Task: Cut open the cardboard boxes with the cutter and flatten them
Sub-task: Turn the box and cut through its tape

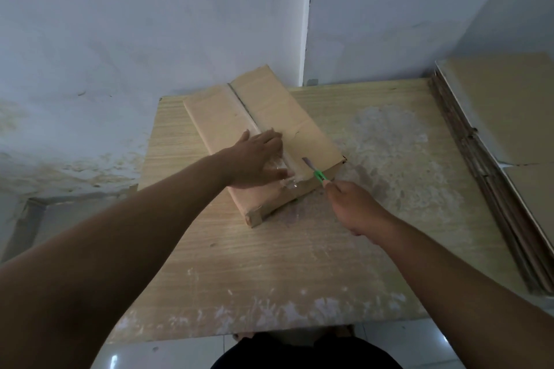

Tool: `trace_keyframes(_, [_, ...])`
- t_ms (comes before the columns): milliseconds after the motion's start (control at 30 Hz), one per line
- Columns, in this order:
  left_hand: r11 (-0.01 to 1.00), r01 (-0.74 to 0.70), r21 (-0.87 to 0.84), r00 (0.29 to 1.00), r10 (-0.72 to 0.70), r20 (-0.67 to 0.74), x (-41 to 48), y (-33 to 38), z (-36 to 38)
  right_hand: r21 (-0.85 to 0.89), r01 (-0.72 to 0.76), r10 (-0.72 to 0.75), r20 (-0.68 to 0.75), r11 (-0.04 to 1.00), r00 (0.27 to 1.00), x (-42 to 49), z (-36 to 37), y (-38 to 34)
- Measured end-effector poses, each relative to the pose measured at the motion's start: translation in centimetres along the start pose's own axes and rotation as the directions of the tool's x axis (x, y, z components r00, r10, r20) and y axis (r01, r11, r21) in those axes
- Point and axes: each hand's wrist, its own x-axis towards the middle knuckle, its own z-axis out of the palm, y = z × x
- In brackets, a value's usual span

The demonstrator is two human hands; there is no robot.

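Dim, bluish, soft light; edges bend from wide-angle distortion, slight blur.

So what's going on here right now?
A person is opening a cardboard box on a wooden table. The left hand presses flat on the box top beside the taped centre seam. The right hand holds a green cutter, blade out over the box's near edge. The flaps look shut at the seam. Flattened cardboard is stacked at the table's right side.
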Motion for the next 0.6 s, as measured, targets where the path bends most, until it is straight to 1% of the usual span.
trace_keyframes(67, [0.990,0.119,-0.070,0.988,-0.125,-0.092,0.3,0.4,1.6,-0.155,0.068,-0.078,-0.061,0.986,0.995,-0.3,0.5,-0.1])
trace_keyframes(100, [0.970,0.210,-0.120,0.967,-0.224,-0.118,0.5,0.7,2.5,-0.198,0.087,-0.109,-0.100,0.976,0.989,-0.7,0.8,0.0])
trace_keyframes(133, [0.932,0.311,-0.185,0.935,-0.335,-0.116,0.7,0.9,3.2,-0.225,0.104,-0.138,-0.141,0.969,0.980,-1.1,1.2,0.1])
trace_keyframes(167, [0.884,0.401,-0.240,0.899,-0.430,-0.083,1.0,1.0,3.7,-0.249,0.120,-0.166,-0.174,0.961,0.971,-1.7,1.7,0.4])
trace_keyframes(233, [0.821,0.504,-0.269,0.853,-0.522,0.004,1.6,0.9,3.9,-0.319,0.145,-0.214,-0.193,0.937,0.957,-2.9,2.6,0.8])
trace_keyframes(300, [0.797,0.542,-0.268,0.833,-0.551,0.047,2.1,0.8,3.6,-0.424,0.141,-0.244,-0.200,0.895,0.949,-4.1,3.3,1.2])
trace_keyframes(367, [0.786,0.545,-0.292,0.828,-0.560,0.041,2.5,0.7,3.6,-0.504,0.110,-0.249,-0.217,0.856,0.944,-4.9,3.8,1.4])
trace_keyframes(467, [0.776,0.534,-0.336,0.826,-0.564,0.009,2.3,0.7,3.8,-0.588,0.073,-0.254,-0.231,0.806,0.939,-5.6,3.9,0.9])
trace_keyframes(533, [0.768,0.522,-0.371,0.830,-0.558,0.011,2.1,0.6,3.7,-0.635,0.054,-0.262,-0.239,0.771,0.935,-5.9,3.8,0.3])
trace_keyframes(600, [0.766,0.514,-0.386,0.834,-0.552,0.015,2.0,0.7,3.6,-0.639,0.018,-0.240,-0.263,0.769,0.934,-6.1,3.8,-0.2])
